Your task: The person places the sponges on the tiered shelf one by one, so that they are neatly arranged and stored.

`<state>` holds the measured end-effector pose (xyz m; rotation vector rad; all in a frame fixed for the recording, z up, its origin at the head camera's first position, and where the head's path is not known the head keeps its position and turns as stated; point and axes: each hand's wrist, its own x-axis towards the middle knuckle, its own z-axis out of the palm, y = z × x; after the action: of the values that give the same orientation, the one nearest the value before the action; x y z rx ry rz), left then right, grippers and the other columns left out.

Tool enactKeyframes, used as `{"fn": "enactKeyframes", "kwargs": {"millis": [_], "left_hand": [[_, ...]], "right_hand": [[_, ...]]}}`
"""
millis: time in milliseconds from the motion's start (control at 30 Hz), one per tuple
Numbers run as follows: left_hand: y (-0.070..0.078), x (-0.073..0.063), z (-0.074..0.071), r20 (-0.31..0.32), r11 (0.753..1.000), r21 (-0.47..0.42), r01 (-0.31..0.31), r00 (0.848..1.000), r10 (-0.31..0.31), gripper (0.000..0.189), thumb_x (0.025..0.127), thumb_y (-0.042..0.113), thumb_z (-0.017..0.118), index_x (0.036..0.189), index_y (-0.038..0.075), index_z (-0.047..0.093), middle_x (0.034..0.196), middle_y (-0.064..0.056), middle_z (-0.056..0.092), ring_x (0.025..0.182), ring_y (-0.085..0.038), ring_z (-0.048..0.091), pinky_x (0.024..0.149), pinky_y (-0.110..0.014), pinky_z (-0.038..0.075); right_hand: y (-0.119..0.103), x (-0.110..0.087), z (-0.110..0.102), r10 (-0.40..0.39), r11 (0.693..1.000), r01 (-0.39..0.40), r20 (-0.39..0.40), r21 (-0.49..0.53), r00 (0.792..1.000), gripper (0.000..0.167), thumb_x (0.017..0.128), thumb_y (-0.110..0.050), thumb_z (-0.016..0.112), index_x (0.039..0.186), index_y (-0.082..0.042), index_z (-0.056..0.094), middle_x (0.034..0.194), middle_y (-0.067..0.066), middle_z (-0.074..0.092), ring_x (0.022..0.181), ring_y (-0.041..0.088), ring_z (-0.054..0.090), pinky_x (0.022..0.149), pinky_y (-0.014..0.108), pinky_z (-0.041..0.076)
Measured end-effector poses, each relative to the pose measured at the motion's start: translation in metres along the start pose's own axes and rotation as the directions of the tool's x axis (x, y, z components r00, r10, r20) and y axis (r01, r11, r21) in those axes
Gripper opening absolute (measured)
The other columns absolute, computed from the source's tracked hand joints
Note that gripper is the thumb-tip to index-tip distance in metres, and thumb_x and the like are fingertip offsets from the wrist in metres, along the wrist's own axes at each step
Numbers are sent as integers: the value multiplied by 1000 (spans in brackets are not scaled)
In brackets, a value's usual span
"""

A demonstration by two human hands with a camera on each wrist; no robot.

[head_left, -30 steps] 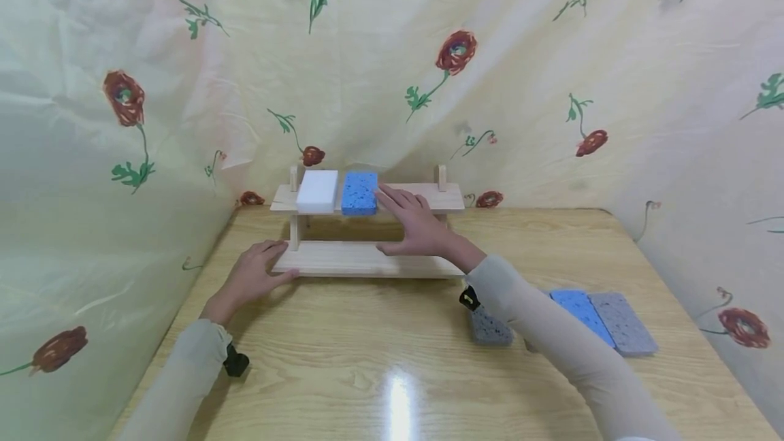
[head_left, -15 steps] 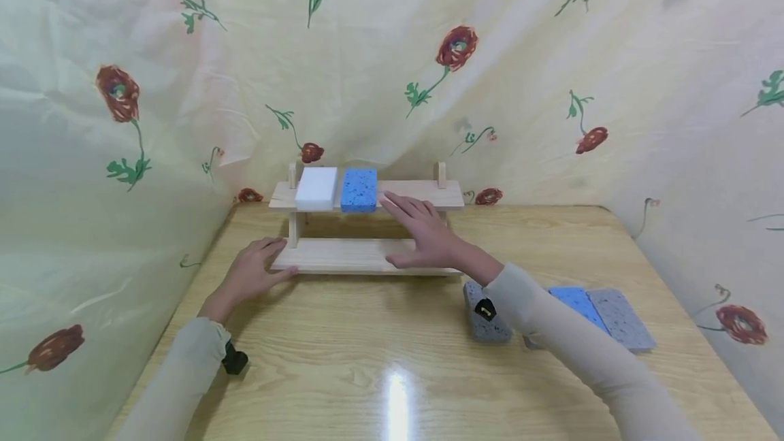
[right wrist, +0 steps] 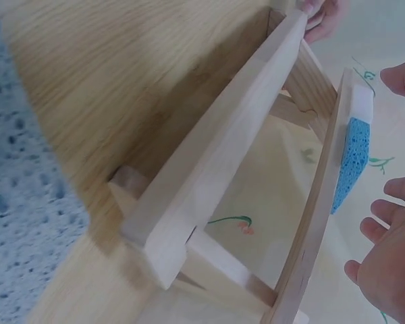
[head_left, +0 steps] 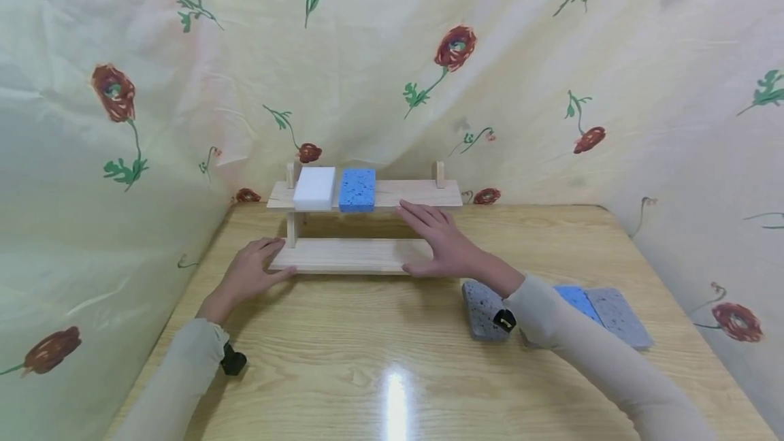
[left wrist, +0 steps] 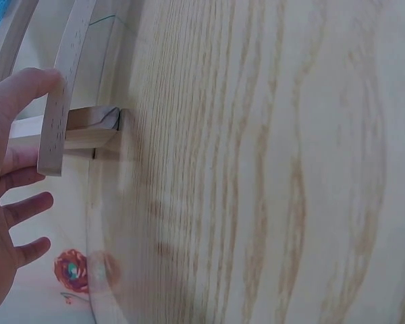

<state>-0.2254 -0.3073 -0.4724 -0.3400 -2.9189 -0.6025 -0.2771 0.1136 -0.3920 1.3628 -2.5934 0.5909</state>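
A two-tier wooden shelf [head_left: 349,255] stands at the back of the table. On its upper board lie a white sponge [head_left: 315,188] and, just right of it, a speckled blue sponge [head_left: 357,190]. My left hand [head_left: 248,274] grips the left end of the lower board; the left wrist view shows the thumb [left wrist: 37,84] on one side and fingers on the other. Holding nothing, my right hand [head_left: 447,247] hovers before the shelf's right half, fingers spread. In the right wrist view its fingers [right wrist: 398,189] are apart from the blue sponge [right wrist: 354,152].
A grey speckled sponge [head_left: 480,305] lies on the table [head_left: 331,359] below my right wrist. Farther right, another blue sponge [head_left: 577,301] and a grey sponge [head_left: 621,318] lie side by side, partly behind my right sleeve. A flowered cloth [head_left: 367,87] hangs behind.
My right hand has drawn away from the blue sponge on the upper board, moving right and toward me. The left hand stays on the shelf's end.
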Motion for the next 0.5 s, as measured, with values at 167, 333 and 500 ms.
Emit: {"fn": "enactKeyframes", "kwargs": {"millis": [167,333,500], "left_hand": [[0,0,0,-8,1000,2,-4,1000,4,77,88,47,76,144,-1,55,147,-24,55,136,-46,49,114,-62,39],[0,-1,0,-8,1000,2,-2,1000,2,77,88,47,76,143,-1,55,147,-24,54,136,-46,49,114,-63,39],[0,-1,1,-13,1000,1,-12,1000,12,76,88,47,76,143,-1,56,146,-24,55,136,-46,49,113,-63,39]], "right_hand": [[2,-12,-3,1,1000,-1,-12,0,1000,101,82,-42,79,161,-6,28,166,18,29,150,37,31,117,70,22],[3,-22,-6,7,1000,-7,-22,24,1000,99,82,-42,79,160,-4,30,166,17,30,149,38,31,116,69,22],[5,-32,-9,28,999,-28,-20,20,999,100,81,-43,80,159,-4,31,165,18,30,148,41,33,114,71,24]]}}
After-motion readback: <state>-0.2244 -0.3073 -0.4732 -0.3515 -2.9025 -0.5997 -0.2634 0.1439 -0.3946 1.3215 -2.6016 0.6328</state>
